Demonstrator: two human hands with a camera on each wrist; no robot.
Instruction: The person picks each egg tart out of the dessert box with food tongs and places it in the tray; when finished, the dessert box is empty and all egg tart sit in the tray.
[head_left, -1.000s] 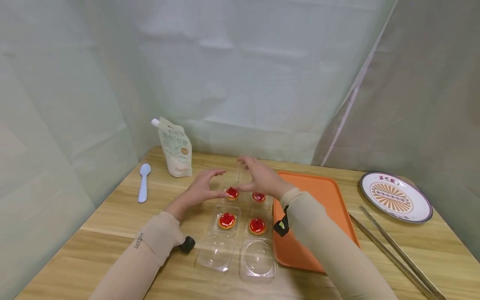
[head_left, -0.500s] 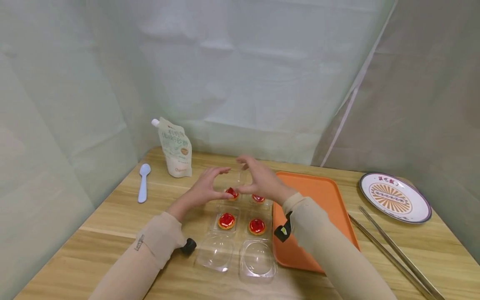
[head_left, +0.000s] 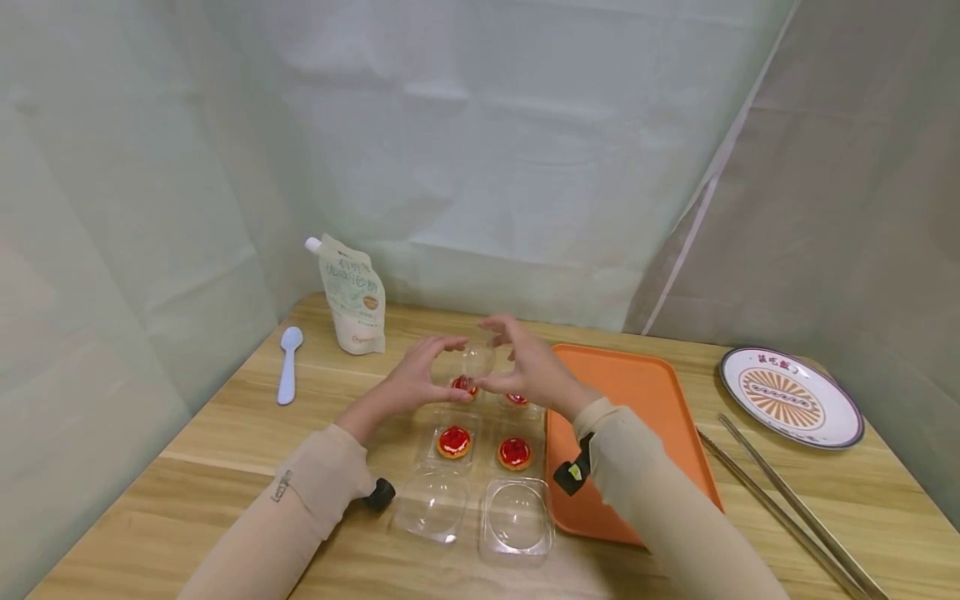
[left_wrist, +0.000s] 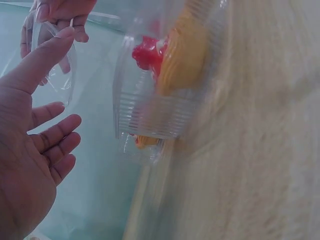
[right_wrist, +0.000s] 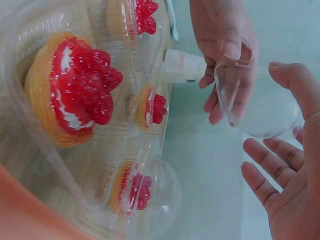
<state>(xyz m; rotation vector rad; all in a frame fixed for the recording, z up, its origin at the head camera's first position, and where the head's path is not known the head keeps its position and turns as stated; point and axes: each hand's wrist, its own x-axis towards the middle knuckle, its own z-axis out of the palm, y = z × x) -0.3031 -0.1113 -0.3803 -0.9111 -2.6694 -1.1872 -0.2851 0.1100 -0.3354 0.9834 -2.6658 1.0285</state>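
Above the back left strawberry tart (head_left: 462, 385), both hands hold a clear domed plastic lid (head_left: 477, 360) between them. My left hand (head_left: 407, 379) grips its left edge, thumb low and fingers above. On the opposite edge is my right hand (head_left: 534, 371), its fingers curved round the rim; the right wrist view shows the dome of the lid (right_wrist: 265, 112) between the two thumbs. Other red-topped tarts sit in clear boxes: one (head_left: 453, 442) and another (head_left: 514, 452) nearer me, and a third (head_left: 516, 399) partly hidden behind my right hand.
Two open lids (head_left: 432, 504) lie toward me. An orange tray (head_left: 630, 371) is right of the boxes, with long metal tongs (head_left: 795, 500) and a patterned plate (head_left: 791, 396) beyond. A pouch (head_left: 352, 296) stands back left, near a pale blue spoon (head_left: 288, 367).
Both hands stay over the back left tart and have shifted slightly right. The lid between them has tilted, so its round dome now shows in the head view.
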